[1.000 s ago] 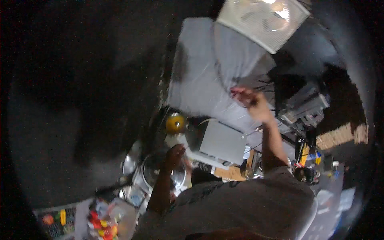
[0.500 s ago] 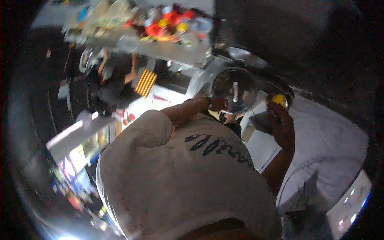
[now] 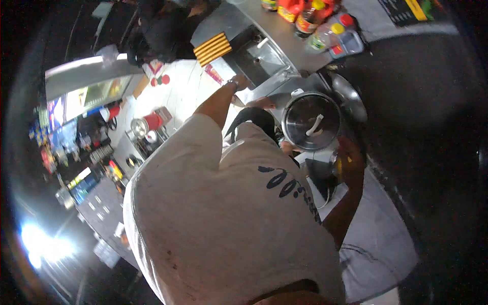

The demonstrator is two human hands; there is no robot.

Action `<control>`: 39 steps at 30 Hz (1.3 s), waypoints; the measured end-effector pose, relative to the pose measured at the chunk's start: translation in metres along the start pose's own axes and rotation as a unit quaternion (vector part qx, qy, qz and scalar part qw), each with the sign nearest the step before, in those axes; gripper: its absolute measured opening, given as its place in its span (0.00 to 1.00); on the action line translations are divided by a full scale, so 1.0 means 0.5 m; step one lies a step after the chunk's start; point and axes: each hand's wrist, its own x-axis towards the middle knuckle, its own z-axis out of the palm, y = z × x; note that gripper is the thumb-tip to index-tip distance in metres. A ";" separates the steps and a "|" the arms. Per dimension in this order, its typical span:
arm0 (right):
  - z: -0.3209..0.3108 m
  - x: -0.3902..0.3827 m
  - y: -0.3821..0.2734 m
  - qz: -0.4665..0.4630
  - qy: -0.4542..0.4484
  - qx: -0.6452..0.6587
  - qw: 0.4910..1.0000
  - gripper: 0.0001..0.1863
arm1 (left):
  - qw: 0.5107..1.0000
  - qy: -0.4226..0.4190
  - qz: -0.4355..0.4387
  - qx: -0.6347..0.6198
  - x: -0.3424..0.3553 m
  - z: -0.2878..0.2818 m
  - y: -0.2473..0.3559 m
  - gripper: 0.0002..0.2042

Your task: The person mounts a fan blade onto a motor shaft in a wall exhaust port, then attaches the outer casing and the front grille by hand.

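Observation:
My right hand (image 3: 352, 156) is closed round a small container with yellow on it (image 3: 336, 163), mostly hidden by the fingers; its kind is unclear. It is beside a round pot with a see-through lid (image 3: 302, 109), whose white handle (image 3: 315, 125) faces up. My left arm reaches away to the far left, and my left hand (image 3: 240, 81) is at the near edge of a steel sink (image 3: 255, 60). Its fingers are too small and dim to read.
A yellow-and-brown striped board (image 3: 212, 49) lies beside the sink. Several sauce bottles (image 3: 328, 38) stand on the steel counter. A shiny metal bowl (image 3: 348, 96) sits behind the pot. Another person in dark clothes (image 3: 170, 30) is at the far left.
My left hand has moved from beside the pot toward the sink. My right hand has lowered a little, with the yellow container still in it. The view has swung round.

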 end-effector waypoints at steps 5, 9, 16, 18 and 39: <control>-0.002 0.077 0.026 -0.036 -0.023 0.048 0.998 0.22 | 0.994 -0.002 -0.088 -0.068 -0.028 -0.059 0.098 0.24; -0.015 0.126 -0.077 -0.058 -0.080 -0.087 0.991 0.25 | 0.950 0.093 -0.167 -0.248 -0.062 0.016 0.113 0.20; 0.082 0.334 0.072 -0.080 -0.127 -0.145 0.978 0.24 | 0.982 -0.032 -0.080 -0.167 0.006 0.200 0.095 0.23; 0.118 0.414 0.083 -0.114 -0.145 -0.151 0.971 0.26 | 0.963 0.077 -0.071 -0.248 0.025 0.252 0.047 0.20; 0.389 0.600 0.120 0.263 -0.040 0.060 0.962 0.23 | 0.980 -0.052 -0.098 -0.163 0.245 0.299 -0.134 0.22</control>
